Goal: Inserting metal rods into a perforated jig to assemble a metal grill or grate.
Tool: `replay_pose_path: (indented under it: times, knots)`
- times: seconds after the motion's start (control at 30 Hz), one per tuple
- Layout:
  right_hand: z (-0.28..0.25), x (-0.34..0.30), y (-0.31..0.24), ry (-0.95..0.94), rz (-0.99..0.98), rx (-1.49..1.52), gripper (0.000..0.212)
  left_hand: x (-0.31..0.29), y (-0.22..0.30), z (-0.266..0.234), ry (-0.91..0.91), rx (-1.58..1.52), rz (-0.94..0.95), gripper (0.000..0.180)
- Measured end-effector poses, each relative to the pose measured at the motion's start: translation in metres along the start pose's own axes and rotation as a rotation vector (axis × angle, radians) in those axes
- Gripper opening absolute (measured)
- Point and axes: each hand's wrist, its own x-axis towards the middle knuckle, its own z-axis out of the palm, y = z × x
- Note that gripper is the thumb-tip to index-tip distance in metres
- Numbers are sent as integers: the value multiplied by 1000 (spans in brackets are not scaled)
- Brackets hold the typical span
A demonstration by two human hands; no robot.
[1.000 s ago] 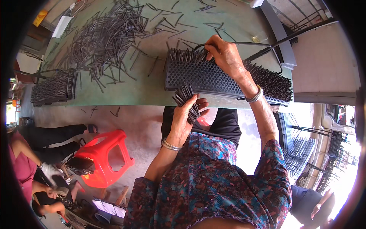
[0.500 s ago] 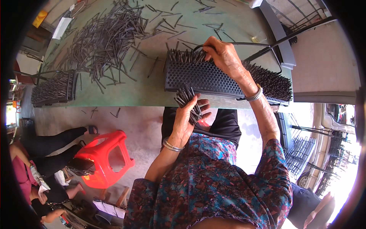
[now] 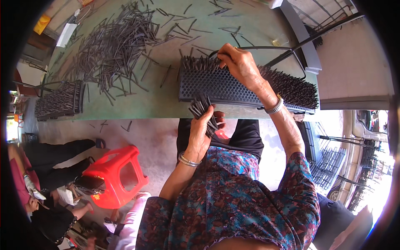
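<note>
In the head view, the left hand (image 3: 200, 133) grasps a bundle of thin, dark-grey sticks (image 3: 201, 109) just in front of the near edge of a pale-green, flat-topped table (image 3: 137, 106). The right hand (image 3: 241, 66) has its thumb and fingertips drawn together among upright sticks in a black, rectangular, perforated rack (image 3: 216, 85) on the table, though whether they pinch one cannot be told; a loose heap of dark-grey sticks (image 3: 118, 43) lies to the rack's left.
</note>
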Motion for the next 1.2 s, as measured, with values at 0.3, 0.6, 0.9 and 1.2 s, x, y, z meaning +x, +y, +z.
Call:
replay_pose_path:
  times: [0.3,0.6,0.9,1.2]
  knots:
    - [-4,6,-2,-78,-132,-16,8,-3,-1,-1,-34,-39,-18,23]
    - [-3,2,-2,-73,-263,50,12,-6,-1,4,-53,-19,-19,25]
    - [4,-9,-7,25,-202,28,12,-5,-4,-1,-67,-4,-7,27]
    - [3,-3,-3,-19,-257,39,13,-7,-5,3,-61,-26,9,29]
